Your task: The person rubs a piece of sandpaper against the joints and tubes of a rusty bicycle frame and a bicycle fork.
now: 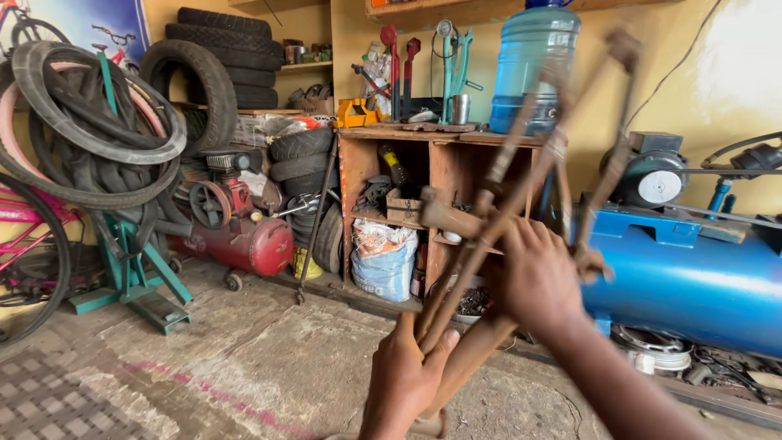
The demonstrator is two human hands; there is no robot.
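We note both hands clenched on a bundle of rusty rods (489,220): left hand (405,375) at 6 o'clock, right hand (539,277) at 4 o'clock.

I see open concrete floor (244,358) to my left; ahead the wooden shelf unit (440,163) and blue compressor tank (692,285) (right side) block passage.

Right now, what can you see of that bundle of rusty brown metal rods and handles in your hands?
The bundle of rusty brown metal rods is motion-blurred. It looks like several long, thin bars with a hammer-like head jutting left at mid-height, fanning upward toward the blue water jug. It stands tilted, top to the right. The left hand grips its lower end and the right hand wraps its middle; whether its foot touches the floor cannot be told.
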